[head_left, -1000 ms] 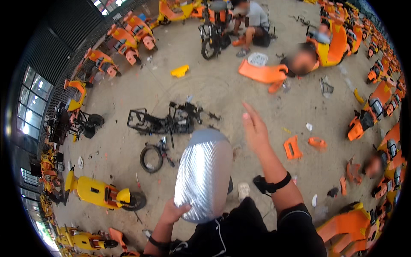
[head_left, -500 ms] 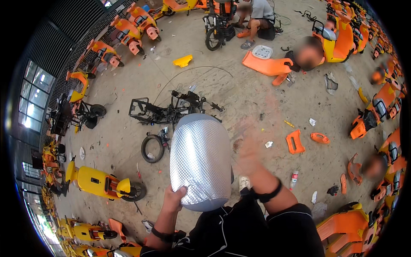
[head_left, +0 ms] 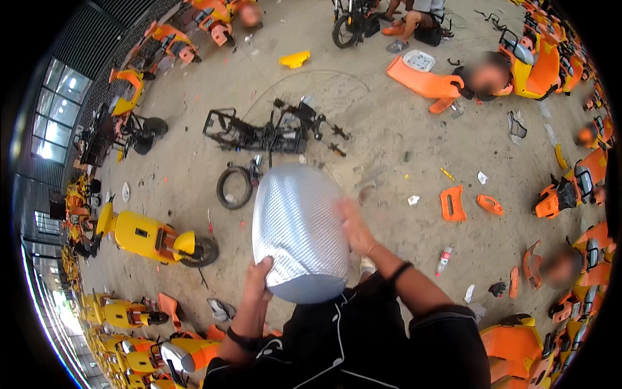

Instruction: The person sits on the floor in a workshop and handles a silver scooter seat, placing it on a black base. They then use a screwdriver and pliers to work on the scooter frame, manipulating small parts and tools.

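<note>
A rounded, seat-shaped piece [head_left: 301, 227] with a silver, quilted foil-like top and smooth grey ends is in front of my body, above the floor. My left hand [head_left: 259, 277] grips its near left edge, the thumb on top and the fingers out of sight beneath. Against its right side rests my right hand [head_left: 355, 228]. Motion smears those fingers, so whether they grip the edge cannot be made out. The foil top is wrinkled near my left thumb.
Beyond the piece lie a stripped black scooter frame [head_left: 265, 133] and a loose tyre [head_left: 234, 188]. A yellow scooter [head_left: 146, 233] lies at left. Orange panels [head_left: 453, 203] and a plastic bottle [head_left: 444, 261] are on the floor at right. Another person [head_left: 418, 23] sits at the back.
My right hand has come from beyond the piece's right side to touch its right edge. The piece has shifted slightly up in view and tilted, with my left hand still gripping it.
</note>
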A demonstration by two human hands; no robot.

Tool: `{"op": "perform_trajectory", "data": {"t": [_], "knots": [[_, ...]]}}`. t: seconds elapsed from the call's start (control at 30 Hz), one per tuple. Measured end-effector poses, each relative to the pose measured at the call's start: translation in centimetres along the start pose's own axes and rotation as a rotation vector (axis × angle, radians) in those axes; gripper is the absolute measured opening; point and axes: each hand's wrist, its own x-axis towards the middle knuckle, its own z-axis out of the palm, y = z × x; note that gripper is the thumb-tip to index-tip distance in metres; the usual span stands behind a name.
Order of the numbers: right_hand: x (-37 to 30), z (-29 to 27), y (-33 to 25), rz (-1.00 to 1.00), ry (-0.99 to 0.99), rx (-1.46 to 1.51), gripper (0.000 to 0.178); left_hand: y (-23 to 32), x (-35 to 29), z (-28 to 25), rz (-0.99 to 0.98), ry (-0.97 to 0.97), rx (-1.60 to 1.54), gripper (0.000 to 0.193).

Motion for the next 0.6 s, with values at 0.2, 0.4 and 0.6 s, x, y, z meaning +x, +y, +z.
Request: {"op": "perform_trajectory", "data": {"t": [0.2, 0.4, 0.6], "knots": [[-7.3, -7.8, 11.2, 0.890, -0.173, -0.488, 0.052, 0.3, -2.9, -3.4, 0.074, -0.062, -0.107, 0.076], [3.0, -13.4, -1.4, 0.246, 0.361, -0.381, 0.041, 1.6, -1.9, -0.7, 0.150, -0.181, -0.064, 0.086], [6.1, -11.2, -18.9, -0.323, 0.481, -0.064, 0.046, 2.8, -1.6, 1.7, 0.155, -0.064, -0.136, 0.072]]}}
